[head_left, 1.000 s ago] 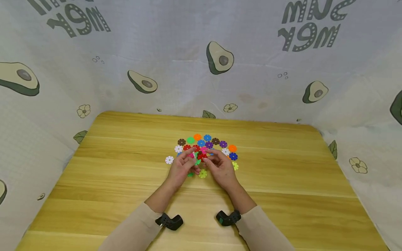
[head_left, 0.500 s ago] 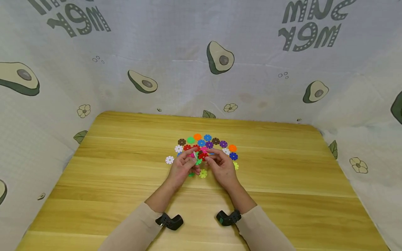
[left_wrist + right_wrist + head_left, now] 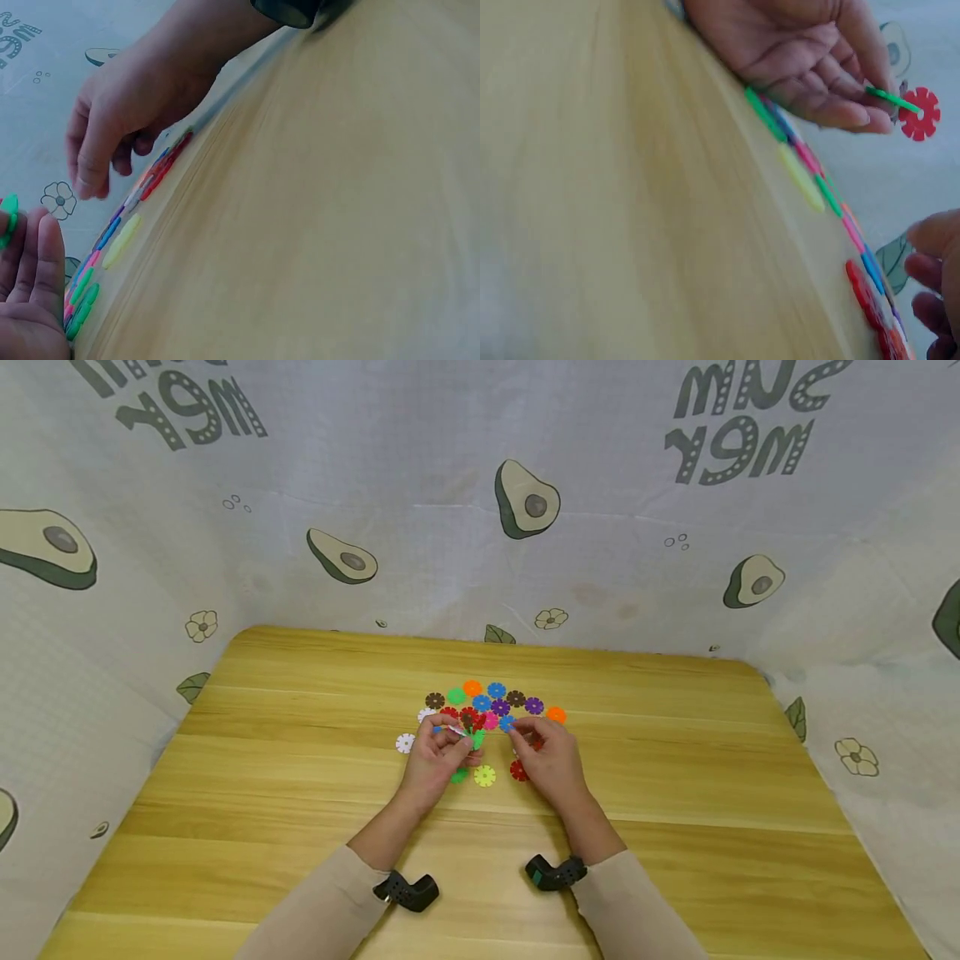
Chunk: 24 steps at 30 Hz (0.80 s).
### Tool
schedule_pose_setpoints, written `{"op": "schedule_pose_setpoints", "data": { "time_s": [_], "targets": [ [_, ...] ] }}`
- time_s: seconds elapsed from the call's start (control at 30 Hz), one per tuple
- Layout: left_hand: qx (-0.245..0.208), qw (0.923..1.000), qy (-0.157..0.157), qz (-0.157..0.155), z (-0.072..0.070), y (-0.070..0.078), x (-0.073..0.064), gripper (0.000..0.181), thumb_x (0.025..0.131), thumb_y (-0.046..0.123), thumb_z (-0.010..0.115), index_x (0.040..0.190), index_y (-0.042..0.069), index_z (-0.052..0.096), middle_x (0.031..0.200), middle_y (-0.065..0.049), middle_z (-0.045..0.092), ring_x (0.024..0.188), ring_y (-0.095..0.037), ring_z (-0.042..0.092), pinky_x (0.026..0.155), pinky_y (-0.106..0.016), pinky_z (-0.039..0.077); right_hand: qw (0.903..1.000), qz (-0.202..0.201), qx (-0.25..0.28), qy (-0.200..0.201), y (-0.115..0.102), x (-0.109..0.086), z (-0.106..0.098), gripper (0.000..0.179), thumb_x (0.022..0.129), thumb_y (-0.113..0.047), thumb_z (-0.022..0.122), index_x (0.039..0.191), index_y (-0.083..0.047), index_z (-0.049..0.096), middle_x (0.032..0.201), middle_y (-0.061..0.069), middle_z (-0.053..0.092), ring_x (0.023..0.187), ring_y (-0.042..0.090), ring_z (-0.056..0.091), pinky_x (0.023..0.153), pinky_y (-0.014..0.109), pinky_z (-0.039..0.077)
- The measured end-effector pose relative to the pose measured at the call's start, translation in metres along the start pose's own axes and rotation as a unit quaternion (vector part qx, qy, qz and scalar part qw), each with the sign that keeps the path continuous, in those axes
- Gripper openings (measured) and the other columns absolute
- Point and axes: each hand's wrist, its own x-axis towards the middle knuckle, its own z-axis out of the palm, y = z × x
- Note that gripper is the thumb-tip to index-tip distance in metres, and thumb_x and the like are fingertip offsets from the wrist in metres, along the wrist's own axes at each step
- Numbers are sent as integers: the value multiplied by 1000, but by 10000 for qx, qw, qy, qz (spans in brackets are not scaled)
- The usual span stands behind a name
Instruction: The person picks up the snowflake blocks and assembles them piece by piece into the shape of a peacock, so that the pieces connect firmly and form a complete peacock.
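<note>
Assembly underway: left hand [image 3: 438, 752] pinches joined green and red discs [image 3: 904, 109]; right hand [image 3: 551, 758], fingers curled, reaches over the red disc [image 3: 517, 770] beside the pile [image 3: 491, 703], seemingly choosing 1 more.

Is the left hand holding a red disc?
Yes: the left hand pinches a green piece with a red disc joined at its tip.

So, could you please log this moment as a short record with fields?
surface: wooden table
pieces: flat coloured discs spread mid-table
left hand: left hand pinches a joined green-and-red pair, lifted off the table
right hand: right hand over the discs, fingers curled; grip not clear
nearest loose: yellow disc between the hands
backdrop: avocado-print cloth
</note>
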Motion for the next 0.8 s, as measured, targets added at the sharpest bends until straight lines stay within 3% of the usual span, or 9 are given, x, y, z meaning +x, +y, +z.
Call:
{"op": "schedule_pose_setpoints", "data": {
  "time_s": [0.07,0.17,0.33,0.43,0.57,0.7,0.8],
  "targets": [
    [-10,9999,68,107,0,-1,0,30,96,-7,61,115,5,42,87,-1,63,81,-20,76,76,-33,66,9960,4,-882,-134,0,1,-3,21,92,-27,77,103,-9,76,97,8,74,92,25,62,78,36,53],
    [82,9995,213,216,-1,-3,1,32,95,-8,63,115,2,41,88,-1,64,81,-20,77,76,-32,66,9803,110,-1924,-434,-1,1,-8,32,87,-38,78,103,-11,75,102,10,71,101,31,61,88,45,53],
    [334,9985,363,234,-2,-3,1,58,94,-6,65,145,-1,37,84,-2,62,82,-21,76,78,-31,65,9562,509,-2708,-992,-6,1,-15,43,85,-47,74,108,-10,71,107,13,67,103,35,59,93,50,53],
    [536,9977,367,218,-2,-2,1,62,94,-5,66,150,3,42,84,-2,61,84,-24,76,79,-30,65,9534,686,-2691,-1177,-8,2,-19,42,87,-43,74,110,-8,70,109,14,67,105,36,59,95,51,53],
    [685,9971,313,130,-1,-1,1,54,94,-4,67,144,3,51,85,-3,63,87,-30,75,81,-32,65,9589,703,-2439,-1271,-10,3,-21,38,89,-36,77,110,-6,70,107,14,67,105,35,59,95,51,52],
    [737,9970,249,6,-1,-2,1,51,92,-3,71,139,4,53,83,-3,66,84,-31,74,77,-33,66,9728,664,-1856,-1216,-10,3,-18,30,91,-31,77,106,-8,67,98,10,68,94,29,60,86,45,54],
    [799,9966,194,-71,-1,-2,0,50,92,-1,72,138,6,52,82,-6,69,81,-30,76,72,-32,66,9872,632,-984,-1084,-9,3,-15,22,94,-28,75,104,-11,65,93,7,69,85,22,61,78,34,54]
  ]
}}
